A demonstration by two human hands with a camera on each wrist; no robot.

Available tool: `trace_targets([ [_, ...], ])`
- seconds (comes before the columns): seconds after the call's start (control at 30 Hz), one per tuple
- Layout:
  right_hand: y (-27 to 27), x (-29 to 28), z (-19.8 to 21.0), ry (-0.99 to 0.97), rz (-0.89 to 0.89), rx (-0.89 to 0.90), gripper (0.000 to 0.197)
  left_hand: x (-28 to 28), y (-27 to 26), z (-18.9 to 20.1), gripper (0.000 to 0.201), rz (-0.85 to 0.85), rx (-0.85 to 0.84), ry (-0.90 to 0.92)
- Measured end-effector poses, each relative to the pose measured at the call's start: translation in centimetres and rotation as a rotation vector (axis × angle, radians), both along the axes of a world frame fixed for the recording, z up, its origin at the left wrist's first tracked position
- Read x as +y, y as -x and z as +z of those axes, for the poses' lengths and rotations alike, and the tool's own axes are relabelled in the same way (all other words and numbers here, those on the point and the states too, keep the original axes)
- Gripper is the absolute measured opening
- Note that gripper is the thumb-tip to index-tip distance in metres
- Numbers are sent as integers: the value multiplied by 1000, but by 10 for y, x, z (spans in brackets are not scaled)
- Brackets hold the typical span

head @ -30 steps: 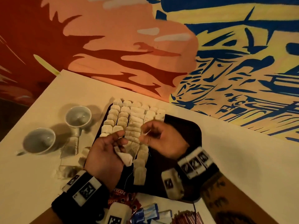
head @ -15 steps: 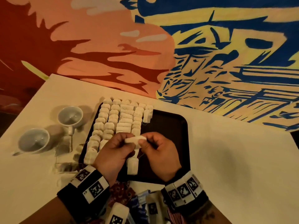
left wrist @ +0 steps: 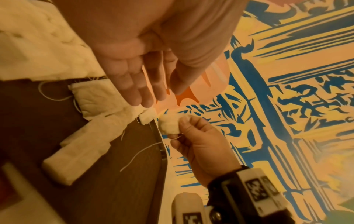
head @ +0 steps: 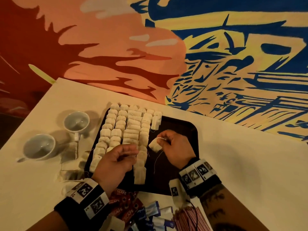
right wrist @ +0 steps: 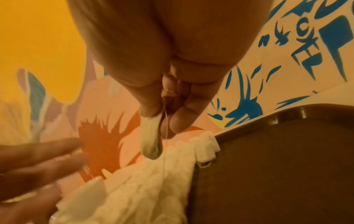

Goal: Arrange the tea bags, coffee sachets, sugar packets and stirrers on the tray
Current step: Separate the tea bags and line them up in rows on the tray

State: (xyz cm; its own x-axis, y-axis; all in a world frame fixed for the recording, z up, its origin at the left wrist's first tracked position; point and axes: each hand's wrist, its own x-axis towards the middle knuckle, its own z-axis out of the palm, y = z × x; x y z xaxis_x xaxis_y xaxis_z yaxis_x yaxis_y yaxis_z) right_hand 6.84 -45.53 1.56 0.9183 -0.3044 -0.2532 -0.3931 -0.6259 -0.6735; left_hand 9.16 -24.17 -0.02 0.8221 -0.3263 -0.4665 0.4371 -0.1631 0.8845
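Your right hand [head: 175,147] pinched one tea bag [head: 155,146] above the black tray [head: 188,130], string dangling toward 6 o'clock. Your left hand [head: 116,160] lay flat, fingers extended, empty, over the tea bag rows [head: 126,127] at its 9 o'clock.

Left hand [left wrist: 145,63] flat, empty above tray [left wrist: 114,174]; tea bag [left wrist: 169,125] in right hand's [left wrist: 199,145] pinching grip

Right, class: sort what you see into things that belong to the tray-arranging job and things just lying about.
Job: tray, tea bag rows, held tea bag, coffee sachets, sugar packets, stirrers.

Lying about: two cups.
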Motion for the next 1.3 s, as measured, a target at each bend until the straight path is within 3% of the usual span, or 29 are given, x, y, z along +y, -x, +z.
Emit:
trace_targets([
  [0.13, -34, -21, -24, 130, 156, 220, 11, 10, -5, -5, 18, 56, 31, -58],
  [0.27, -69, -27, -51, 258, 277, 347, 10, 28, -10, -13, 25, 40, 34, -109],
  [0.5, -113, -39, -65, 411, 223, 314, 16, 42, -10, -16, 15, 136, 80, -93],
  [0.77, -122, -43, -72, 413, 150, 303, 26, 56, -11, -17, 17, 151, 72, -122],
  [0.9, -108, -40, -66, 365, 38, 192, 34, 69, -9, -15, 17, 192, 38, -126],
  [1.07, -58, -11, -54, 316, -23, 10, 20, 104, -8, -19, 18, 234, -21, -238],
  [1.2, 5, 29, -61, 174, 76, 96, 13, 143, -9, -26, 14, 256, -41, -392],
  [1.3, 48, 51, -74, 149, 115, 145, 13, 174, 1, -25, 11, 160, -107, -595],
])
